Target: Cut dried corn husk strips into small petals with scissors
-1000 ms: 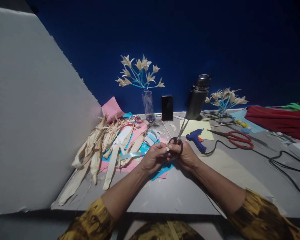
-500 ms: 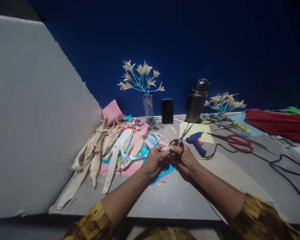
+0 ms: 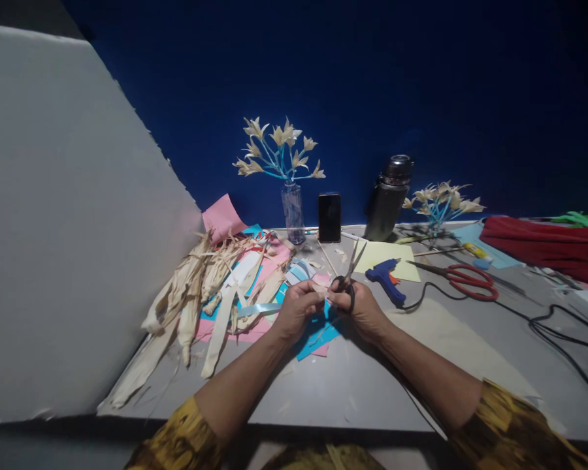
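Note:
My left hand (image 3: 296,311) is closed, pinching a small pale piece of corn husk (image 3: 319,288) between thumb and fingers. Close beside it, my right hand (image 3: 365,313) has its fingers in the black handles of a pair of scissors (image 3: 351,269). The scissors' blades point up and away, slightly apart and clear of the husk. My right thumb and fingertips also meet at the husk's near end; whether they grip it is hard to see. Under both hands lie blue sheets (image 3: 318,336) of paper.
Dried corn husks (image 3: 189,313) and pink paper are heaped at left. Behind stand a glass vase (image 3: 293,212) of husk flowers, a phone (image 3: 329,219) and a flask (image 3: 389,202). At right lie a blue glue gun (image 3: 386,281), its black cable and red-handled scissors (image 3: 470,282).
My hands have drawn slightly apart around the husk piece, and its angle has changed. The scissors have tilted, their blades now further left. More of the blue paper shows below.

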Motion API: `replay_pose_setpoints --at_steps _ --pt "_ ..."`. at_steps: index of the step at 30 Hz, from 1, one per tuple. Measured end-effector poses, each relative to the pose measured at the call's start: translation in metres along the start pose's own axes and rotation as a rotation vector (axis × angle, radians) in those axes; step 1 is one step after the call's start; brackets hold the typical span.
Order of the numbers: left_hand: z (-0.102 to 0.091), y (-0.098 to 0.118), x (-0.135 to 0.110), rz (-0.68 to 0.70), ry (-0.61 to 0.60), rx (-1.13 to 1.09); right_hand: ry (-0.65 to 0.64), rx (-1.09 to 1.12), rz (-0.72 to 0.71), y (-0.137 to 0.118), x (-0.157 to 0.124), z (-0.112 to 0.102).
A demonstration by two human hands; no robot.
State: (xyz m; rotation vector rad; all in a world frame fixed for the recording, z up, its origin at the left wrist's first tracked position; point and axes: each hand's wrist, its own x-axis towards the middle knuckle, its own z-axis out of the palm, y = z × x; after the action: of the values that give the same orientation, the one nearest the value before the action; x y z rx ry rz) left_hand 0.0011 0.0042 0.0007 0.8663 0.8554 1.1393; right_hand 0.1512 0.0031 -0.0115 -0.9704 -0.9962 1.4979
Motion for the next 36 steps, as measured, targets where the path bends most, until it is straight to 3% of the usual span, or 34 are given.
replay_pose_setpoints --at_steps 9,13,16,21,28,32,36 --pt "-0.001 -0.007 0.000 0.082 0.038 0.163 0.038 -0.063 -0.031 0.005 0.004 -0.002" --pt "-0.006 0.010 0.008 0.172 0.131 0.292 0.052 -0.110 -0.029 0.002 0.000 0.003" --pt "-0.004 0.031 0.024 0.234 0.170 0.448 -0.057 -0.142 -0.059 -0.002 -0.007 0.006" --pt "0.016 0.040 0.074 0.132 0.039 0.743 -0.282 -0.086 0.001 -0.007 -0.013 0.007" --pt "0.042 0.018 0.137 0.072 -0.006 0.888 -0.255 -0.096 -0.030 -0.012 -0.005 0.002" --pt "0.039 0.017 0.150 0.080 0.025 0.895 -0.279 -0.094 -0.007 -0.011 -0.005 0.002" --pt "0.027 0.031 0.151 0.135 0.093 0.826 -0.313 -0.082 0.018 -0.009 -0.006 0.003"
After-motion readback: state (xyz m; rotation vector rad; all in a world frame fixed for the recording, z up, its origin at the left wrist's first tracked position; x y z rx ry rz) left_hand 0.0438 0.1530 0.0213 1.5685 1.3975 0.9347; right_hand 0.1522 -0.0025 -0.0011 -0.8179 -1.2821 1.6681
